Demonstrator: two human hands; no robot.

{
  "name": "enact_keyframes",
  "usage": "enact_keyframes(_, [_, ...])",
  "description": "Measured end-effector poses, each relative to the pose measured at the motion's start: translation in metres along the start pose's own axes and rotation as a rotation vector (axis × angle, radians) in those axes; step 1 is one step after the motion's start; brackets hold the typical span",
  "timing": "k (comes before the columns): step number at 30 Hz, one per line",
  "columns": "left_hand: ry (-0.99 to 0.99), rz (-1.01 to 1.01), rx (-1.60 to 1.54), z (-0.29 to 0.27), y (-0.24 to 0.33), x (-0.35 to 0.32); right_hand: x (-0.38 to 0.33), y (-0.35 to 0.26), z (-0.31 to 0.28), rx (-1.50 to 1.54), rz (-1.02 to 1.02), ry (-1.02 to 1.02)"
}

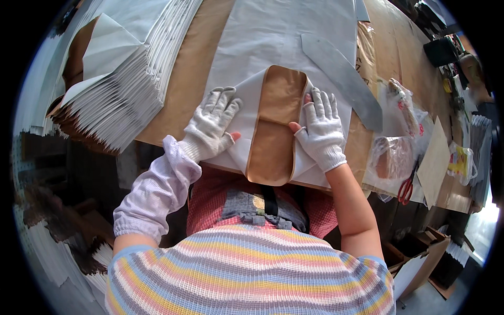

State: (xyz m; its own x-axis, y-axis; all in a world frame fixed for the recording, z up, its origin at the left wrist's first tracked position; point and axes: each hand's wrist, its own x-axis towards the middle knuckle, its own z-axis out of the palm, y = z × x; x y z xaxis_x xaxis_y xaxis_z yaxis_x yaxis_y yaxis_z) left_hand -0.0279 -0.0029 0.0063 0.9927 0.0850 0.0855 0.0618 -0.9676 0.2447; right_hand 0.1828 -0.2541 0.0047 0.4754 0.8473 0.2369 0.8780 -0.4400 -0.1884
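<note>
A white paper bag [247, 131] lies flat on the brown-paper-covered table [184, 89], its bottom folded open and showing a brown inner panel [275, 126]. My left hand [212, 123], in a white knit glove, presses flat on the white flap left of the brown panel. My right hand [323, 128], also gloved, presses on the right flap, thumb against the panel's edge. Fingers of both hands are spread; neither grips anything.
A large fanned stack of white paper bags [115, 89] fills the table's left. A white sheet [283, 31] and a grey metal strip [346, 79] lie beyond the bag. Plastic bags [394, 152], red-handled scissors [405, 189] and a cardboard piece [434, 163] sit at right.
</note>
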Motion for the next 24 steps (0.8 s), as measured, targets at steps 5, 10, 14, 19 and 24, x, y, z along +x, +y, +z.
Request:
enact_keyframes(5, [-0.157, -0.091, 0.114, -0.002, 0.015, 0.008, -0.006, 0.060, 0.007, 0.830, 0.168, 0.308])
enact_keyframes(10, [-0.275, -0.078, 0.107, -0.022, 0.030, 0.034, 0.004, 0.156, -0.017, -0.243, 0.716, -0.092])
enact_keyframes(14, [-0.118, 0.059, 0.074, -0.006, 0.037, 0.077, 0.025, 0.139, -0.044, -0.170, 0.745, 0.023])
enact_keyframes(19, [0.147, 0.041, 0.018, 0.000, 0.037, 0.069, 0.017, 0.075, -0.082, 0.563, 0.466, 0.344])
enact_keyframes(24, [-0.079, -0.291, 0.093, -0.011, 0.011, -0.016, -0.023, 0.030, -0.028, 0.640, 0.364, -0.041])
